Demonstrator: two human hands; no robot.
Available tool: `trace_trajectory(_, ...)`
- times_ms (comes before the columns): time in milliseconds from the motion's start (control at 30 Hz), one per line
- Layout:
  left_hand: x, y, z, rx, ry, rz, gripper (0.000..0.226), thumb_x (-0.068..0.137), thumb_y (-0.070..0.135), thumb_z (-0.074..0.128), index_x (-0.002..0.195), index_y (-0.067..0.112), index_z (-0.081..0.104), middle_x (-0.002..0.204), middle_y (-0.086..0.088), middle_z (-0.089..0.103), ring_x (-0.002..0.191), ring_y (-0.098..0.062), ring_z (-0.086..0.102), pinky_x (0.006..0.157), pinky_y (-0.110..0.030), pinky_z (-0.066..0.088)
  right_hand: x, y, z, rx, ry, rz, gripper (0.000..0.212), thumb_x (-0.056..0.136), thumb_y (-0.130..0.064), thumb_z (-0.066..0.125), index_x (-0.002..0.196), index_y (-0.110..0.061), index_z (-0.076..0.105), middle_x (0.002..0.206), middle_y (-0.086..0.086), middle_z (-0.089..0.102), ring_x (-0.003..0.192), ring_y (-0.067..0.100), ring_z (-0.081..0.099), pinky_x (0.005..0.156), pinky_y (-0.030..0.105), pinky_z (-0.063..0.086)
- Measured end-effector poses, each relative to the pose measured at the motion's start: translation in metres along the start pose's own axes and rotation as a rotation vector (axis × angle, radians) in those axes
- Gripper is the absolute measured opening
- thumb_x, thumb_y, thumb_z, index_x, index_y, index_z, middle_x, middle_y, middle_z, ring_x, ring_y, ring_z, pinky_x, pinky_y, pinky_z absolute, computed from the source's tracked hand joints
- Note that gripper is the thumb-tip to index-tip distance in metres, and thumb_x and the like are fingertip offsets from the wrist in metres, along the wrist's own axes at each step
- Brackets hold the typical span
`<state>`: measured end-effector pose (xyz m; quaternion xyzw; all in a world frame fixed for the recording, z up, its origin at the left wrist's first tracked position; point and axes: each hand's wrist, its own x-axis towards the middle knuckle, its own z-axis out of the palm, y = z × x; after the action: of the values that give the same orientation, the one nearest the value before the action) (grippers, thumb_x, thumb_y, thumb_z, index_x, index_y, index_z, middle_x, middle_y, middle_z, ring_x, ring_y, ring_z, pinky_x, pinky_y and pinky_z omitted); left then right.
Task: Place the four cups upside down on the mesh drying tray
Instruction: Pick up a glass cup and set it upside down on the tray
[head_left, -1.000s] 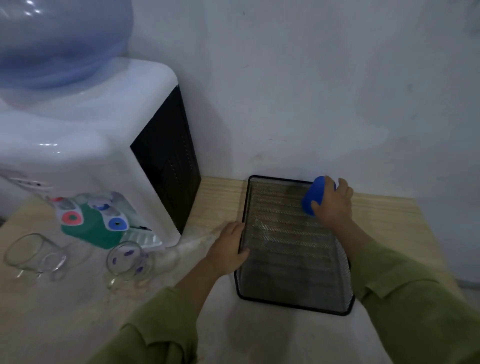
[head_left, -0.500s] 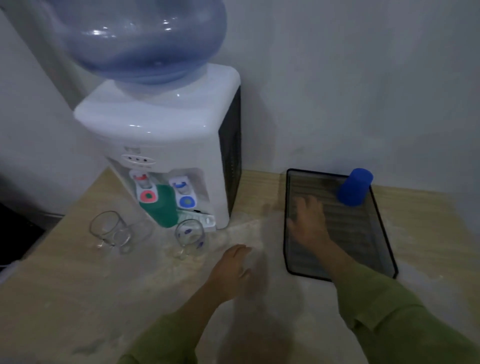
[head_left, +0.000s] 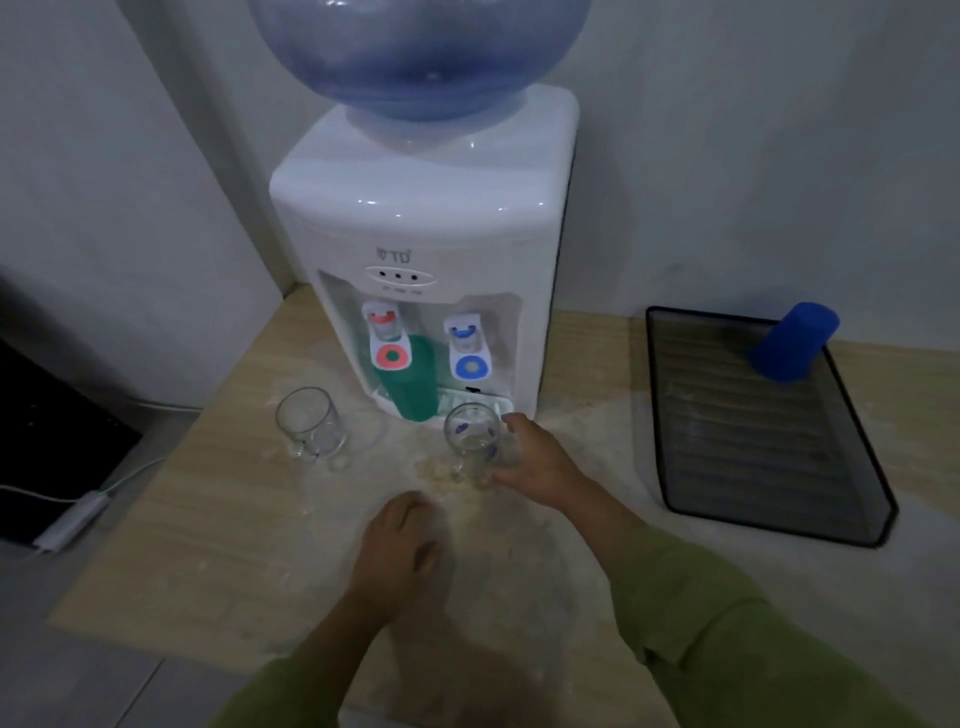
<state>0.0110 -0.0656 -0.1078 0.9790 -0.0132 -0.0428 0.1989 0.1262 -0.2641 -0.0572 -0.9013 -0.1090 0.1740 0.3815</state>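
A blue cup (head_left: 791, 342) stands upside down at the far right corner of the black mesh tray (head_left: 852, 514). A clear glass mug with blue dots (head_left: 471, 441) stands upright in front of the dispenser. My right hand (head_left: 535, 457) wraps its fingers around that mug from the right. A plain clear glass mug (head_left: 309, 423) stands upright further left. A green cup (head_left: 413, 379) sits under the dispenser's taps. My left hand (head_left: 397, 551) rests flat on the table, holding nothing.
A white water dispenser (head_left: 426, 223) with a blue bottle (head_left: 415, 52) stands at the back against the wall. The wooden table (head_left: 197, 545) ends at the left, where a white cable and adapter (head_left: 72, 525) lie on the floor.
My right hand left the tray and moved left onto the dotted glass mug. My left hand drew back toward me. The view swung left, bringing the dispenser to the centre.
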Motion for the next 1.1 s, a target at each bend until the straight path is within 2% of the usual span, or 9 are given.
trace_trajectory(133, 0.001, -0.012, 0.007, 0.081, -0.056, -0.014, 0.064, 0.093, 0.043, 0.046, 0.148, 0.015, 0.028, 0.159, -0.007, 0.020, 0.148, -0.025, 0.014, 0.121, -0.039, 0.012, 0.010, -0.012, 0.018, 0.114, 0.060, -0.018, 0.070, 0.066, -0.021, 0.079, 0.126, -0.017, 0.044, 0.120, 0.009, 0.061, 0.106, 0.024, 0.061, 0.080, 0.026, 0.049)
trace_trajectory(333, 0.001, -0.016, 0.013, 0.083, -0.046, -0.010, 0.066, 0.094, 0.050, 0.037, 0.150, 0.021, 0.019, 0.162, -0.002, 0.011, 0.150, -0.021, 0.005, 0.122, -0.038, 0.004, 0.020, -0.017, 0.029, 0.267, 0.085, 0.055, 0.081, 0.065, -0.019, 0.084, 0.132, -0.017, 0.038, 0.133, 0.008, 0.053, 0.116, 0.023, 0.054, 0.083, 0.026, 0.047)
trace_trajectory(500, 0.004, -0.012, 0.012, 0.039, -0.040, -0.024, 0.064, 0.091, 0.040, 0.048, 0.148, 0.018, 0.027, 0.160, -0.005, 0.018, 0.148, -0.025, 0.012, 0.122, -0.040, 0.010, 0.016, -0.011, 0.031, 0.324, 0.150, 0.041, 0.077, 0.061, -0.016, 0.087, 0.125, -0.017, 0.044, 0.121, 0.002, 0.054, 0.105, 0.012, 0.052, 0.073, 0.016, 0.045)
trace_trajectory(667, 0.027, 0.028, -0.006, -0.283, 0.082, -0.090, 0.050, 0.091, 0.033, 0.056, 0.134, 0.011, 0.045, 0.141, -0.009, 0.049, 0.129, -0.017, 0.044, 0.116, -0.038, 0.032, 0.003, 0.003, 0.014, 0.254, 0.212, -0.007, 0.077, 0.056, -0.019, 0.087, 0.121, -0.022, 0.046, 0.115, -0.003, 0.052, 0.096, 0.010, 0.054, 0.057, 0.002, 0.043)
trace_trajectory(767, 0.046, 0.065, -0.021, -0.591, 0.097, -0.117, 0.044, 0.091, 0.039, 0.055, 0.129, 0.019, 0.050, 0.130, -0.002, 0.058, 0.114, -0.013, 0.056, 0.100, -0.036, 0.050, -0.005, 0.012, -0.007, 0.207, 0.199, -0.014, 0.082, 0.056, -0.022, 0.087, 0.125, -0.024, 0.043, 0.121, -0.001, 0.046, 0.102, 0.012, 0.052, 0.067, 0.006, 0.043)
trace_trajectory(833, 0.061, 0.088, -0.028, -0.738, 0.067, -0.103, 0.043, 0.089, 0.039, 0.059, 0.128, 0.022, 0.051, 0.120, 0.007, 0.061, 0.100, -0.004, 0.061, 0.079, -0.012, 0.054, -0.011, 0.017, -0.020, 0.170, 0.187, -0.038, 0.083, 0.056, -0.021, 0.086, 0.126, -0.024, 0.042, 0.116, -0.002, 0.041, 0.104, 0.015, 0.052, 0.073, 0.010, 0.044)
trace_trajectory(900, 0.074, 0.108, -0.034, -0.814, 0.014, -0.072, 0.036, 0.087, 0.033, 0.064, 0.121, 0.030, 0.053, 0.104, 0.019, 0.058, 0.087, 0.004, 0.058, 0.060, 0.001, 0.047, -0.018, 0.023, -0.035, 0.133, 0.175, -0.077, 0.082, 0.055, -0.015, 0.085, 0.127, -0.021, 0.043, 0.114, 0.001, 0.039, 0.105, 0.022, 0.054, 0.080, 0.021, 0.050)
trace_trajectory(1000, 0.091, 0.133, -0.036, -0.833, -0.059, -0.031, 0.032, 0.080, 0.030, 0.072, 0.105, 0.039, 0.054, 0.096, 0.019, 0.061, 0.084, 0.006, 0.060, 0.060, -0.006, 0.049, -0.029, 0.032, -0.055, 0.032, 0.186, -0.116, 0.081, 0.057, -0.014, 0.082, 0.129, -0.018, 0.045, 0.119, 0.011, 0.045, 0.110, 0.026, 0.048, 0.092, 0.036, 0.050)
trace_trajectory(1100, 0.104, 0.155, -0.034, -0.773, -0.071, 0.005, 0.044, 0.073, 0.026, 0.078, 0.112, 0.028, 0.056, 0.098, 0.010, 0.064, 0.086, 0.002, 0.061, 0.069, -0.009, 0.047, -0.037, 0.043, -0.075, -0.003, 0.207, -0.102, 0.080, 0.062, -0.017, 0.080, 0.133, -0.019, 0.044, 0.121, 0.014, 0.044, 0.115, 0.027, 0.044, 0.099, 0.033, 0.044)
